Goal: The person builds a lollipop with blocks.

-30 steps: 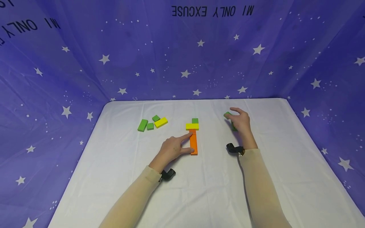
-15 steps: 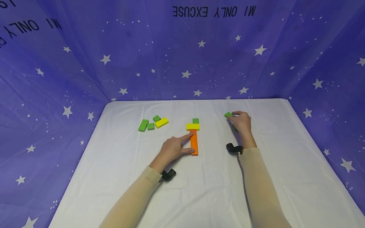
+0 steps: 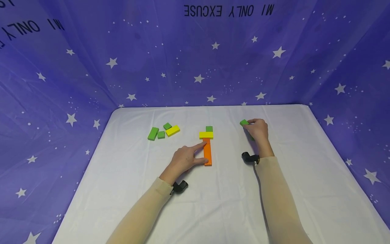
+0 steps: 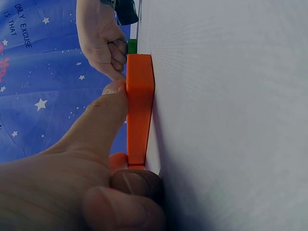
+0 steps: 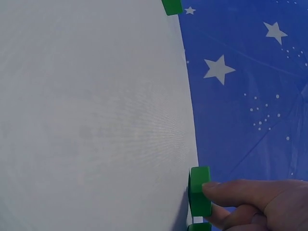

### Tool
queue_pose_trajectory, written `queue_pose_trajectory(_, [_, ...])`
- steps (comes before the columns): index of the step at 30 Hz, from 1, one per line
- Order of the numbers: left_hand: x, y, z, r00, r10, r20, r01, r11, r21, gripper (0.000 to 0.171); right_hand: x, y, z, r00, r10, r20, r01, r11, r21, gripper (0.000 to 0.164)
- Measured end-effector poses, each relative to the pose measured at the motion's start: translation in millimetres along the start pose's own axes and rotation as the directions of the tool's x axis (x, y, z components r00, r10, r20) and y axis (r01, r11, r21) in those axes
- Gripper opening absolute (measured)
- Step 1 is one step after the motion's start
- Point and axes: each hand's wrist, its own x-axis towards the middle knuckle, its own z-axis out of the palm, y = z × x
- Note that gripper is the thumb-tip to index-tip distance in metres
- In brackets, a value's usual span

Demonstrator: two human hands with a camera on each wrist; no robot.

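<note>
In the head view, my left hand rests its thumb and index finger, spread apart, on the orange blocks at mid-table. The left wrist view shows the thumb on the top face of the long orange block. Beyond them lies a yellow block crosswise, with a small green block behind it. On the right, my right hand pinches a green block between thumb and fingers. Another green block lies close by, mostly hidden under that hand.
To the left sit a green block, two small green blocks and a yellow block, close together. A white cloth covers the table. Blue starry curtain hangs along its back and sides.
The right hand's raised fingers have come down onto the green block, which has shifted very slightly. The left hand and the orange blocks stay put.
</note>
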Motion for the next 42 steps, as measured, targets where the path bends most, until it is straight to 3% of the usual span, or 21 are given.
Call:
queue_pose_trajectory(20, [0.1,0.5,0.4,1.0,-0.006,0.006,0.006,1.0,-0.001,0.082,-1,-1,2,0.996,-0.083,-0.025,0.084,0.996,0.042,0.046])
queue_pose_trajectory(28, [-0.1,1.2,0.4,1.0,-0.01,0.004,0.01,1.0,-0.004,0.082,0,-9,7,0.971,-0.24,0.005,0.238,0.967,0.087,0.045])
queue_pose_trajectory(42, [-0.1,0.7,-0.4,1.0,-0.015,0.009,0.015,1.0,-0.002,0.082,-5,-22,19,0.934,-0.352,0.068,0.34,0.93,0.141,0.043])
